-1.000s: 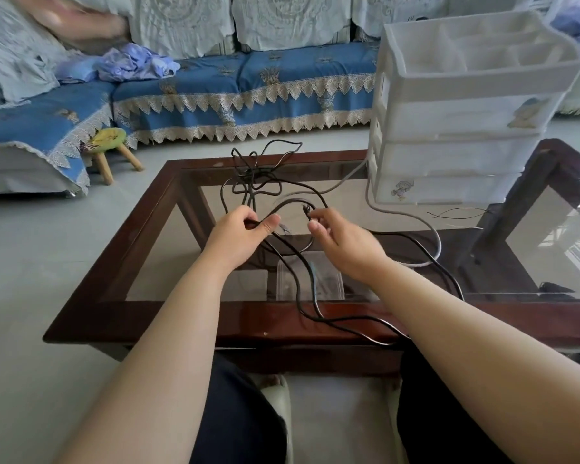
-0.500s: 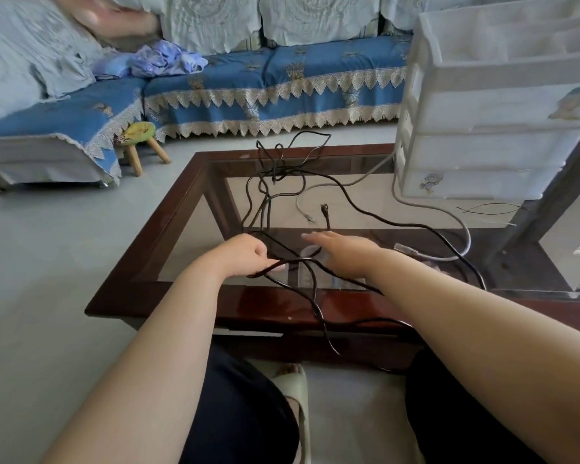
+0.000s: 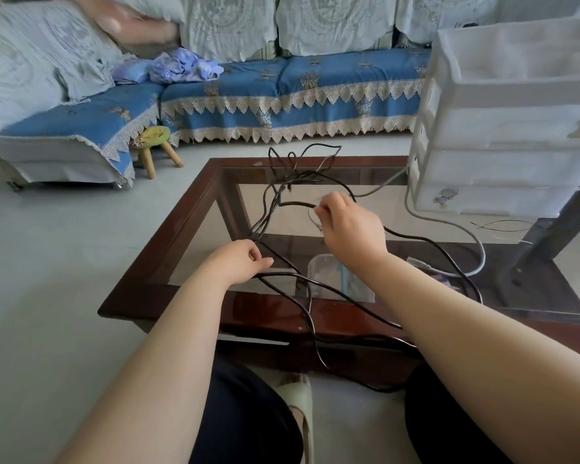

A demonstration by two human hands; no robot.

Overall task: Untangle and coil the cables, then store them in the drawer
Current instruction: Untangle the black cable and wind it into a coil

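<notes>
We count two hands, the left hand (image 3: 241,261) and the right hand (image 3: 350,226), and two cables we can tell apart: one tangled black cable (image 3: 426,244) and one white cable (image 3: 479,249). We also see one white drawer unit (image 3: 509,128) with four tiers showing, one glass-topped table (image 3: 195,209), one small stool (image 3: 153,142) and one sofa (image 3: 282,95).

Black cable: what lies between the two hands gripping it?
In the head view, strands of the black cable over the glass table between left hand and right hand.
</notes>
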